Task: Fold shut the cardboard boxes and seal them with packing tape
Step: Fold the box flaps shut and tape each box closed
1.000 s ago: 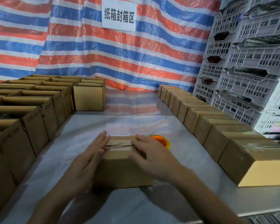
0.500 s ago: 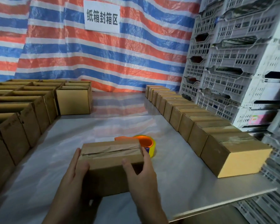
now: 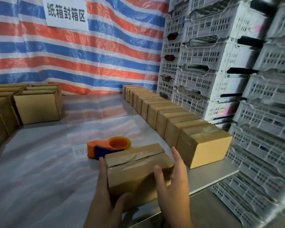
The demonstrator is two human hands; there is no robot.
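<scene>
A small cardboard box [image 3: 138,163], flaps closed and clear tape along its top seam, is held just above the table's near right part. My left hand [image 3: 104,195] holds its left side, fingers along the side and thumb on the near face. On the box's right end is my right hand [image 3: 173,183], thumb across the near face. An orange and blue tape dispenser [image 3: 109,148] lies on the table right behind the box. A row of several taped boxes [image 3: 204,145] runs along the table's right edge, its nearest box just right of the held one.
Several open cardboard boxes [image 3: 36,107] stand along the left side and back left. White plastic crates [image 3: 220,63] are stacked right of the table. The metal table's front edge [image 3: 212,180] runs close under the box. A striped tarp with a sign hangs behind.
Both hands went from pressing on the box top to holding its sides. The box has been lifted and carried right toward the row of taped boxes; the view swung right.
</scene>
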